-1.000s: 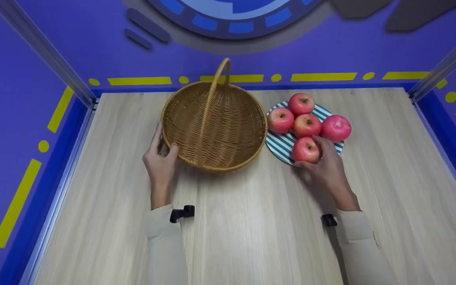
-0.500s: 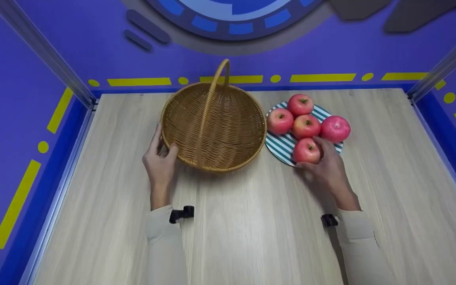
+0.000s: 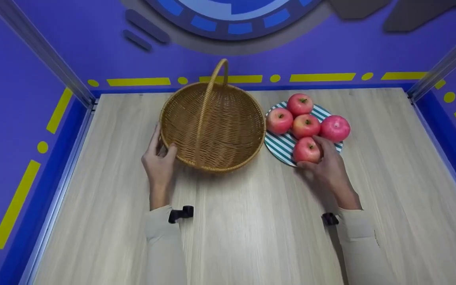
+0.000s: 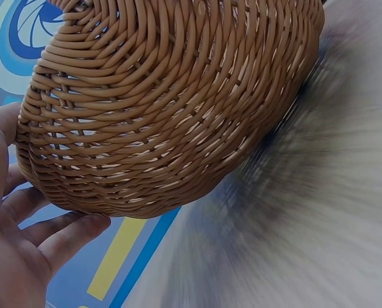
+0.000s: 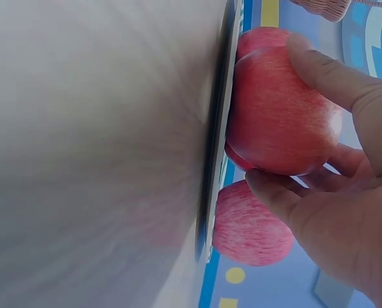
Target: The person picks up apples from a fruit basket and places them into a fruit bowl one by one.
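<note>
A round wicker basket [image 3: 228, 146] with a tall arched handle stands left of centre on the table, nothing inside it. My left hand [image 3: 160, 162] holds its left side, thumb near the rim and fingers along the outer wall. In the left wrist view the fingers [image 4: 72, 234] lie against the woven wall. To the right, a green-and-white striped plate [image 3: 281, 147] carries several red apples. My right hand [image 3: 327, 162] grips the nearest apple [image 3: 306, 150] between thumb and fingers. The right wrist view shows this apple [image 5: 281, 115] close over the plate's edge [image 5: 218, 128].
Behind the gripped apple sit the other apples, among them a middle one [image 3: 306, 126] and a pinker one [image 3: 335, 128] at the right. The basket's rim is right beside the plate. Blue panels [image 3: 331, 55] enclose the wooden table [image 3: 244, 229] at the back and sides.
The apple in my right hand has shifted very slightly right against the other apples. My left hand keeps its hold on the basket, almost still.
</note>
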Motion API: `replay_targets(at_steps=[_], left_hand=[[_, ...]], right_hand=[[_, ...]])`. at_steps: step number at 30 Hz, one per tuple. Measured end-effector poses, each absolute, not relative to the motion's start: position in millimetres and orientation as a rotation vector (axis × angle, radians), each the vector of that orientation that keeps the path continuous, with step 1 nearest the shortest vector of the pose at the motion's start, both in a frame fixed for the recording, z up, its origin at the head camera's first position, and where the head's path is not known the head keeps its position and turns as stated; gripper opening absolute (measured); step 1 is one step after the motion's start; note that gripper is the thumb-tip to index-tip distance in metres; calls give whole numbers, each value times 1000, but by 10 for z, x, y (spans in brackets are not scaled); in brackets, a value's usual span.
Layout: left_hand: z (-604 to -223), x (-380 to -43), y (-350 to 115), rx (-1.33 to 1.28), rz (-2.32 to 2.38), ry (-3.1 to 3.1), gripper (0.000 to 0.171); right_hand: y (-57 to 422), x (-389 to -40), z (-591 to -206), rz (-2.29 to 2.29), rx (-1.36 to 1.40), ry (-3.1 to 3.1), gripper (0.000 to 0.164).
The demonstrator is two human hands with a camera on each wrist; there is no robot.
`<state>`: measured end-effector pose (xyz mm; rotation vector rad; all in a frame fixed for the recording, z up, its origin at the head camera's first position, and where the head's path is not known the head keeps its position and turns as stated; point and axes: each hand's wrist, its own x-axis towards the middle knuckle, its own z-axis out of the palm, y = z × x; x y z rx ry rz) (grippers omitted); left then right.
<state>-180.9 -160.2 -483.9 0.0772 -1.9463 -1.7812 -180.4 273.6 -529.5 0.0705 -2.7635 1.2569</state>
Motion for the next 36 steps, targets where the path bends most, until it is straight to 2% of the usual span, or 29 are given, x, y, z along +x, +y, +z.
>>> replay_targets(at_steps=[31,36], left_hand=[[-4921,-1787,-1646,149,-1827,-2030,65],[-5050,-1847,-1689,139,-1814,-2070,67]], right_hand=[[2838,-1821,-5344,1368,126,-2757,98],[2859,-1807,-5333,1382,137,-2746,97]])
